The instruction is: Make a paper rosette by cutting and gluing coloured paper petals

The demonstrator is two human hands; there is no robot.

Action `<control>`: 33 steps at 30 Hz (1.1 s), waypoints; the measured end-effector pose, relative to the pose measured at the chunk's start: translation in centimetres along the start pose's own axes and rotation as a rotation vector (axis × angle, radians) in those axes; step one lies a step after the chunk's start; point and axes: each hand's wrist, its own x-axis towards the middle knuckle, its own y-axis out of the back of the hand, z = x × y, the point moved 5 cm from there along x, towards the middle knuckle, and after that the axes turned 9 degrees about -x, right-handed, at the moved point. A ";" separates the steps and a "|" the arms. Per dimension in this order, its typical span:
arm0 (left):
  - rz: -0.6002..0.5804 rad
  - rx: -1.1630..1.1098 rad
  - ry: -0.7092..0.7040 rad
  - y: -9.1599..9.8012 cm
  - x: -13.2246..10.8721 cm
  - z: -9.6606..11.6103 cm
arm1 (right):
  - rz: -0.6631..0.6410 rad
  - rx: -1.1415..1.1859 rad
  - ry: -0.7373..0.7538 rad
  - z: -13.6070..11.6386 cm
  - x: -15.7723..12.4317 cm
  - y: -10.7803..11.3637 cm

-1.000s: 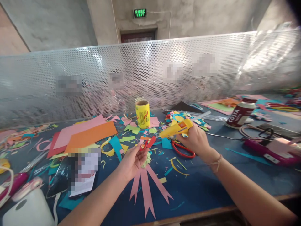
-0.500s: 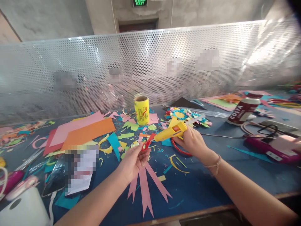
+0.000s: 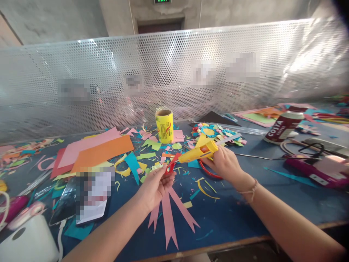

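My left hand [image 3: 159,183] pinches a folded red paper strip [image 3: 171,166] between thumb and fingers. In my right hand [image 3: 225,162] is a yellow hot glue gun [image 3: 198,152], its tip pointing left at the red strip; I cannot tell whether they touch. A clear glue stick [image 3: 231,138] sticks out of the gun's back. Pink paper ribbon tails [image 3: 169,222] with notched ends fan out on the table below my left hand, their upper ends hidden by it. A red ring-shaped piece [image 3: 209,172] lies beneath the glue gun.
A yellow cardboard roll [image 3: 164,127] stands upright behind the paper scraps. Coloured sheets [image 3: 103,154] and a phone [image 3: 95,200] lie left. A paper rosette [image 3: 208,131], a tilted coffee bottle [image 3: 285,125] and a purple power strip [image 3: 316,171] are right. A perforated metal screen [image 3: 169,87] borders the back.
Both hands, the red strip and the glue gun hold nearly the same positions. Only the camera view has shifted slightly.
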 end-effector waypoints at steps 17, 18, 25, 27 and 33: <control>-0.238 0.394 -0.283 -0.6 -0.2 0.9 | 0.129 -0.102 0.067 -0.7 0.5 1.2; -0.240 0.420 -0.296 -0.6 -0.2 0.9 | 0.116 -0.104 0.062 -0.6 0.5 1.2; -0.265 0.571 -0.387 -0.4 0.1 1.0 | 0.051 -0.082 0.017 -0.3 0.4 0.8; -0.274 0.611 -0.397 -0.4 0.2 0.9 | 0.057 -0.079 0.026 -0.3 0.4 0.9; -0.272 0.641 -0.414 -0.6 -0.1 1.1 | 0.094 -0.079 0.047 -0.5 0.5 1.2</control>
